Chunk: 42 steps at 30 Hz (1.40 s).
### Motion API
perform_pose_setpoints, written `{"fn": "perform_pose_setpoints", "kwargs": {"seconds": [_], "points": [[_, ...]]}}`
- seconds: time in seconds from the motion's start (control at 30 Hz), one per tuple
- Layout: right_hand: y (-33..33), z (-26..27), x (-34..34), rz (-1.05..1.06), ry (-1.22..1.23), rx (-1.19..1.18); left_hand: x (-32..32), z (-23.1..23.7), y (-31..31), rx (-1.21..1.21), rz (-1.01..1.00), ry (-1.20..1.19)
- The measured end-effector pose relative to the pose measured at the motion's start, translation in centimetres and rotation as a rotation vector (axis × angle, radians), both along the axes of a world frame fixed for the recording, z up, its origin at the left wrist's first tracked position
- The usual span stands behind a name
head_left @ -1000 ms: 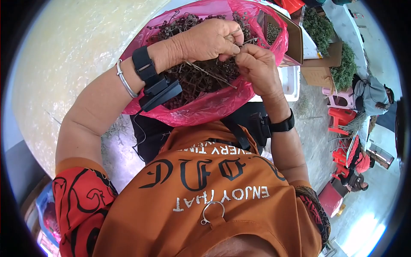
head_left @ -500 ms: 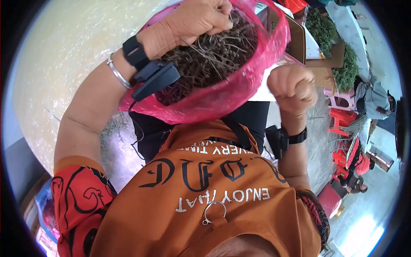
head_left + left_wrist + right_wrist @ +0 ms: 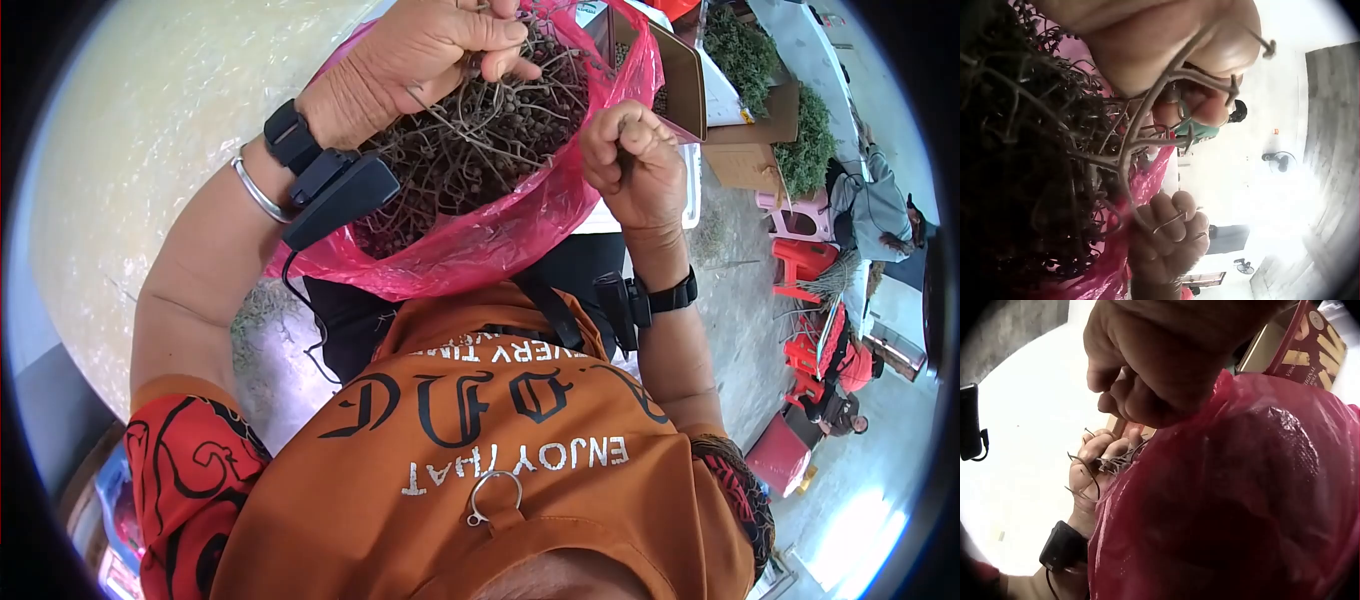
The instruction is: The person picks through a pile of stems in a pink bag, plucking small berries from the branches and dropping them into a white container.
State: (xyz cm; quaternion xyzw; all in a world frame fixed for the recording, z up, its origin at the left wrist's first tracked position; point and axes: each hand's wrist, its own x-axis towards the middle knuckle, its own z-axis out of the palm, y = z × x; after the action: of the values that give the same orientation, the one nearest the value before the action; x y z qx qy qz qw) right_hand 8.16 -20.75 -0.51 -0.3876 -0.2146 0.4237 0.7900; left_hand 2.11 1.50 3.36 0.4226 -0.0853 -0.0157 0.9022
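My left hand pinches a thin branched stem over a pink plastic bag. Short forked side twigs stick out of the stem. Inside the bag lies a heap of brown, dried stems with small round berries. My right hand is raised at the bag's right rim, apart from the left hand, with its fingers curled in. The inside of its palm is hidden. In the left wrist view the right hand appears behind the lower end of the stem.
At the upper right stands an open cardboard box, and beyond it another box beside green sprigs. Red stools and seated people are farther right. A pale, shiny surface spreads along the left.
Both hands were together over the bag; the right hand then swung out to the right as a fist and has come partway back. The left hand moved up and left.
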Motion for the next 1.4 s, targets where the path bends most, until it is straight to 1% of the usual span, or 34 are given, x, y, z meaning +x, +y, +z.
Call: {"fn": "perform_pose_setpoints", "kwargs": {"seconds": [0.07, 0.17, 0.2, 0.23, 0.3, 0.33, 0.37, 0.43, 0.5, 0.57, 0.6, 0.63, 0.7, 0.73, 0.77, 0.87, 0.9, 0.97, 1.0, 1.17, 1.27, 1.3, 1.4], "points": [[0.4, 0.0, -0.6, -0.040, -0.029, -0.058, 0.0, -0.3, 0.2, -0.025, 0.000, 0.003], [1.3, -0.4, -1.4, -0.077, -0.019, -0.094, 0.0, -1.9, 0.5, 0.400, 0.000, 0.046], [1.6, -0.5, -1.6, -0.094, -0.015, -0.110, -0.2, -2.0, 0.5, 0.401, 0.001, 0.045], [1.8, -0.6, -1.8, -0.092, -0.015, -0.109, -0.5, -2.1, 0.4, 0.489, 0.008, 0.030], [2.1, -0.5, -2.2, -0.127, -0.109, -0.231, -1.2, -2.4, 0.0, 0.664, 0.016, 0.002], [2.0, -0.3, -2.3, -0.147, -0.156, -0.295, -1.4, -2.2, -0.5, 0.662, 0.013, 0.002], [1.9, -0.3, -2.4, -0.148, -0.156, -0.297, -1.6, -2.0, -0.9, 0.668, 0.028, 0.000], [2.0, -0.1, -2.4, -0.133, -0.246, -0.326, -1.9, -1.6, -1.3, 0.683, 0.063, -0.005], [2.0, 0.2, -2.4, -0.130, -0.294, -0.338, -1.6, -1.6, -1.1, 0.734, 0.027, -0.025], [2.1, 0.8, -2.5, -0.188, -0.547, -0.400, -1.4, -1.6, -0.9, 0.828, -0.044, -0.057], [2.2, 0.9, -2.6, -0.214, -0.672, -0.431, -1.4, -1.7, -0.9, 0.828, -0.044, -0.056], [2.2, 1.0, -2.5, -0.213, -0.671, -0.432, -1.4, -1.8, -0.9, 0.918, -0.081, -0.038], [2.4, 1.1, -2.2, -0.268, -1.091, -0.460, -1.5, -1.3, -1.1, 1.099, -0.156, -0.002], [2.5, 1.2, -2.1, -0.295, -1.302, -0.469, -1.4, -1.3, -1.1, 1.098, -0.155, -0.002], [2.5, 1.3, -2.2, -0.292, -1.303, -0.470, -1.3, -1.4, -1.1, 1.119, -0.153, -0.021], [2.6, 1.9, -2.5, -0.353, -1.462, -0.585, -1.1, -2.0, -1.1, 1.165, -0.146, -0.060], [2.7, 2.0, -2.6, -0.350, -1.462, -0.584, -1.2, -2.2, -1.3, 1.114, -0.118, -0.036], [2.8, 2.4, -3.0, -0.379, -1.337, -0.665, -1.3, -2.5, -1.5, 1.015, -0.065, 0.007], [2.8, 2.4, -3.0, -0.396, -1.273, -0.705, -1.3, -2.5, -1.5, 1.017, -0.066, 0.006], [2.7, 2.1, -2.8, -0.408, -1.193, -0.748, -1.3, -2.4, -1.8, 1.014, -0.023, -0.005], [2.9, 1.8, -2.6, -0.441, -1.421, -0.556, -1.4, -2.2, -1.8, 0.995, -0.012, 0.004], [2.9, 1.8, -2.6, -0.441, -1.421, -0.556, -1.4, -2.0, -1.9, 1.031, 0.010, -0.013], [2.9, 2.2, -2.7, -0.436, -1.652, -0.529, -1.5, -1.8, -2.2, 1.102, 0.055, -0.044]]}}
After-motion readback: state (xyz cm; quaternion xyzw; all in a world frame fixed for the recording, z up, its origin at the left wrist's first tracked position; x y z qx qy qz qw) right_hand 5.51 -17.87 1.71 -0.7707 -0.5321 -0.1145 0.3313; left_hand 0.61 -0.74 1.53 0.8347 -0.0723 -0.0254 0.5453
